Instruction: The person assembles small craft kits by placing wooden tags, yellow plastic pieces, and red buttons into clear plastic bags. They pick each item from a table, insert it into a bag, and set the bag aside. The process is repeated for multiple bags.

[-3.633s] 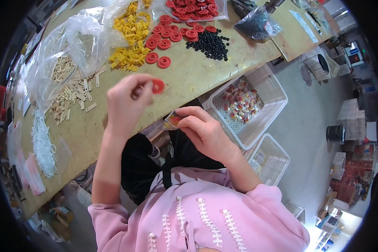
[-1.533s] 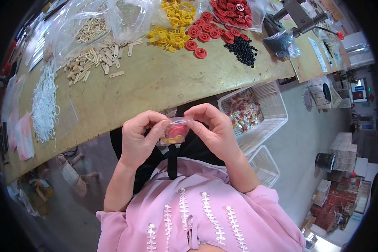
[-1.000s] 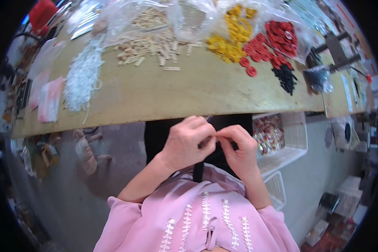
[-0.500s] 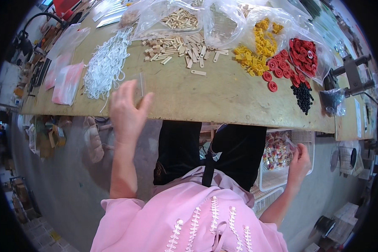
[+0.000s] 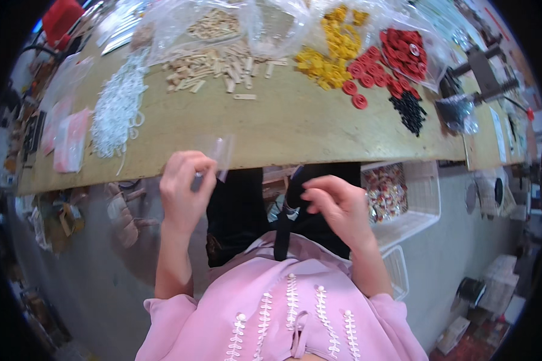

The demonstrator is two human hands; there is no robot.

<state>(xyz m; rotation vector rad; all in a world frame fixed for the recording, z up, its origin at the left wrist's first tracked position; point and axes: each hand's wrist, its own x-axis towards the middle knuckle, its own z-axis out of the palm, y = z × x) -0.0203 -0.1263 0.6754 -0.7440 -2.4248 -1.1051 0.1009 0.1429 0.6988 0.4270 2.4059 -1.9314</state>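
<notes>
My left hand [image 5: 188,188] is at the table's front edge, thumb and fingers pinched on a small clear plastic bag [image 5: 224,151]. The bag sticks out over the edge and looks flat. Above my lap, my right hand [image 5: 342,209] has its fingers curved and apart, with nothing visible in them. Beyond the left hand lies a heap of white strings [image 5: 119,108]. Farther back are pale wooden pieces [image 5: 202,67], some flat with a hole. Yellow plastic parts [image 5: 324,67], red discs [image 5: 367,69] and small black beads [image 5: 409,113] sit toward the right.
A white plastic basket [image 5: 424,207] at my right, below the table, holds many small filled packets [image 5: 386,191]. Packs of pink-and-clear bags [image 5: 72,141] lie at the table's left. At its right end a dark metal bracket [image 5: 485,72] stands beside a clear bag of dark pieces [image 5: 457,114].
My left hand has come back toward the table edge and taken hold of the clear bag. My right hand has moved left from above the basket to over my lap, its fingers now apart.
</notes>
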